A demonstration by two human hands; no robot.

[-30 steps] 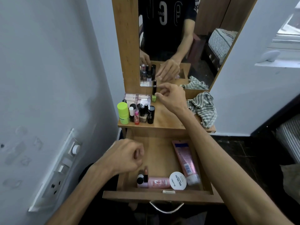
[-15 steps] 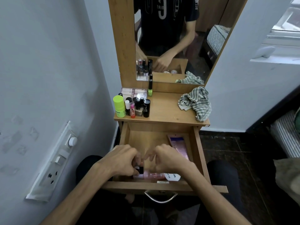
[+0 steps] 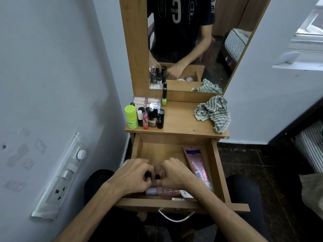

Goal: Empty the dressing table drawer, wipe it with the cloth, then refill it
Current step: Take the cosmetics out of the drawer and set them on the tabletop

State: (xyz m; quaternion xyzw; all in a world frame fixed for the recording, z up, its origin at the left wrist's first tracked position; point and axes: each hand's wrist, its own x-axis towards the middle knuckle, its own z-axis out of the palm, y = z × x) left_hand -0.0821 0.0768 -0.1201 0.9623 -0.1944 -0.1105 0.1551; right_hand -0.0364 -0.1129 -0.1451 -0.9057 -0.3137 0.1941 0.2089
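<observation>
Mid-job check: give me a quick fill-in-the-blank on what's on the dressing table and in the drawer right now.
1. The striped cloth lies on the table top, at its ____ side.
2. The drawer is pulled ____.
3. The long pink tube lies along the drawer's ____ wall.
4. Both the left hand and the right hand are down in the ____.

Missing words: right; open; right; drawer
</observation>
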